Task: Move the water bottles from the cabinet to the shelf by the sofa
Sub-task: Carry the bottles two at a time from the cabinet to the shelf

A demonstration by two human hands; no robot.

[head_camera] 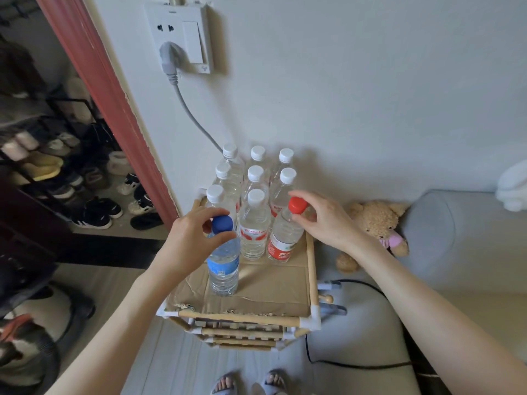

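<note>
Left hand (196, 235) pinches the neck of the blue-capped bottle (223, 263) just under the cap; base on the cardboard top of the shelf (312, 269), at 7 o'clock of the cluster. Probably neck-held so it sets down upright.

Right hand (322, 220) pinches the red-capped bottle (285, 238) at the neck, base down at 4 o'clock, touching the white-capped bottles (254, 223).

8 white caps stand in 3 rows toward the wall at 12 o'clock, packed tight, leaving the front free.

Teddy bear (376, 223) on sofa (456, 238), 3 o'clock of shelf.

Release not yet made, I judge.
</note>
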